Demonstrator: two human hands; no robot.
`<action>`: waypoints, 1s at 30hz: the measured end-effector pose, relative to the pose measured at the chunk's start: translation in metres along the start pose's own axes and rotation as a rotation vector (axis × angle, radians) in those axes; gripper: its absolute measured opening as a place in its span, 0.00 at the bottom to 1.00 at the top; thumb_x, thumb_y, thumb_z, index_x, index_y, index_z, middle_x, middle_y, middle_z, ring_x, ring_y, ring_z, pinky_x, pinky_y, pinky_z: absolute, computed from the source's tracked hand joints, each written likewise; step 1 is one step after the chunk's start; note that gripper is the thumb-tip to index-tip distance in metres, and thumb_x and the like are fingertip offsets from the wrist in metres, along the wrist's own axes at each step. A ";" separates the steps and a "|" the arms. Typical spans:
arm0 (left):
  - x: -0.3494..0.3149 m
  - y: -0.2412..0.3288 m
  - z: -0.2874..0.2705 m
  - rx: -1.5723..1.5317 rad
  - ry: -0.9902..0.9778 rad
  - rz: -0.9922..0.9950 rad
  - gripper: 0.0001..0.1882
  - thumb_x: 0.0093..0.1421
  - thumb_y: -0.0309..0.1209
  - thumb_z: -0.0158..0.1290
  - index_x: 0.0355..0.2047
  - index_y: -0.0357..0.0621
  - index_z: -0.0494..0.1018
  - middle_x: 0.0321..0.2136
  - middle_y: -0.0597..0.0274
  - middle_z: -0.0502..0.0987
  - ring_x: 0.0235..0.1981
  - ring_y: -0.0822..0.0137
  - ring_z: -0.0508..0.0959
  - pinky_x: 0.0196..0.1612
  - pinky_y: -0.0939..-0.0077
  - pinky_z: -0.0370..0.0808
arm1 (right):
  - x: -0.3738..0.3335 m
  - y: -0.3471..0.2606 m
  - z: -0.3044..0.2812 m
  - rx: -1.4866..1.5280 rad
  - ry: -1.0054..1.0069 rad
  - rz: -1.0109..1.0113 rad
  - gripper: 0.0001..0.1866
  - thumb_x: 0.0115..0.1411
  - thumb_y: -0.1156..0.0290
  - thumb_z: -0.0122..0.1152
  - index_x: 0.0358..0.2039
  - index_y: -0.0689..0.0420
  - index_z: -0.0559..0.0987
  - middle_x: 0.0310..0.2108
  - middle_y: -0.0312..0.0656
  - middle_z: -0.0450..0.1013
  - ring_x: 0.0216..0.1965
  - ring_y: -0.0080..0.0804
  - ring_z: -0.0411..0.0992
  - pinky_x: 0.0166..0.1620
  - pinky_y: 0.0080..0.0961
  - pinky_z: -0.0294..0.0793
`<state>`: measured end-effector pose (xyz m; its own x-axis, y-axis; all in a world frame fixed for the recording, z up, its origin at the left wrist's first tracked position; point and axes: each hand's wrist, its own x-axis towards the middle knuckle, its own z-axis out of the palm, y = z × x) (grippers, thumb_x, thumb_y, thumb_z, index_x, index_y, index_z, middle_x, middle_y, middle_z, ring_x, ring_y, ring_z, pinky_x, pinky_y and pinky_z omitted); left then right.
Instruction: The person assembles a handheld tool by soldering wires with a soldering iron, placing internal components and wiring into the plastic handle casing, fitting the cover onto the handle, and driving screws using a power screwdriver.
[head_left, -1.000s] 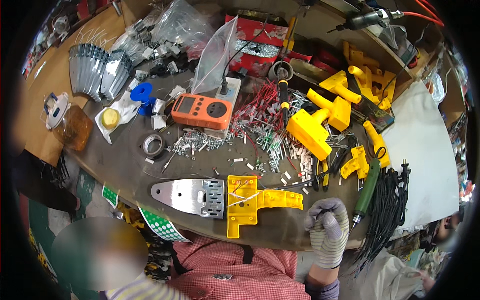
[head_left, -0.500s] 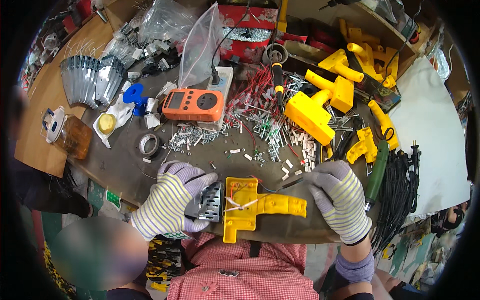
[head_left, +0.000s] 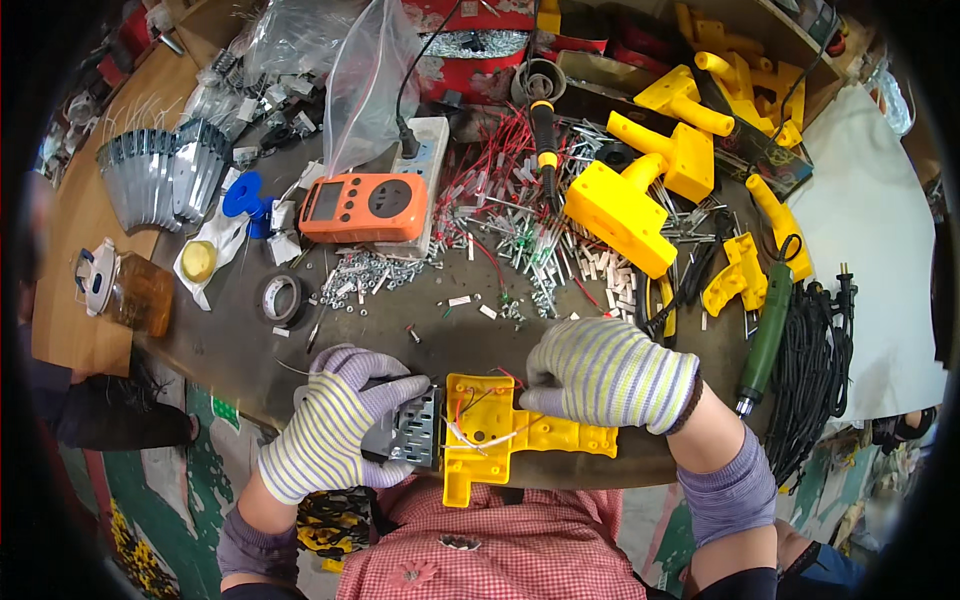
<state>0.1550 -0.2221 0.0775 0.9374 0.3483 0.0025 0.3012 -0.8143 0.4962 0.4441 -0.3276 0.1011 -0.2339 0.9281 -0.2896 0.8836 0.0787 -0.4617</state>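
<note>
A yellow plastic housing half (head_left: 480, 425) with a handle lies inner side up at the table's near edge, thin red and white wires (head_left: 462, 425) in its cavity. A slotted metal plate (head_left: 415, 428) adjoins its left side. My left hand (head_left: 340, 420), in a striped glove, is closed on that plate, thumb and fingers at opposite edges. Above the handle, my gloved right hand (head_left: 615, 375) has its fingers pinched together near the wires. What they hold, if anything, is hidden.
An orange meter (head_left: 365, 208), a tape roll (head_left: 282, 298) and loose nuts (head_left: 360, 280) lie beyond my left hand. Farther right are yellow housings (head_left: 620, 215), a green-handled tool (head_left: 768, 335) and black cords (head_left: 805, 360). A jar of amber liquid (head_left: 140, 290) stands far left.
My right hand has moved left from beyond the handle's end to over the housing, its fingers now by the wires. The wires lie differently. My left hand keeps hold of the plate.
</note>
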 end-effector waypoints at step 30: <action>0.104 0.047 0.001 0.358 0.171 0.423 0.10 0.40 0.38 0.57 0.12 0.50 0.71 0.17 0.68 0.68 0.23 0.64 0.73 0.31 0.63 0.71 | -0.023 -0.016 0.024 0.097 0.682 -0.086 0.11 0.52 0.67 0.68 0.37 0.52 0.82 0.30 0.38 0.76 0.31 0.40 0.76 0.34 0.36 0.76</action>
<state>0.2665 -0.2249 0.1003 0.9565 0.0045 0.2916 -0.0250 -0.9949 0.0974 0.4260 -0.3589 0.0952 0.0337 0.9437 0.3290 0.8258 0.1592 -0.5410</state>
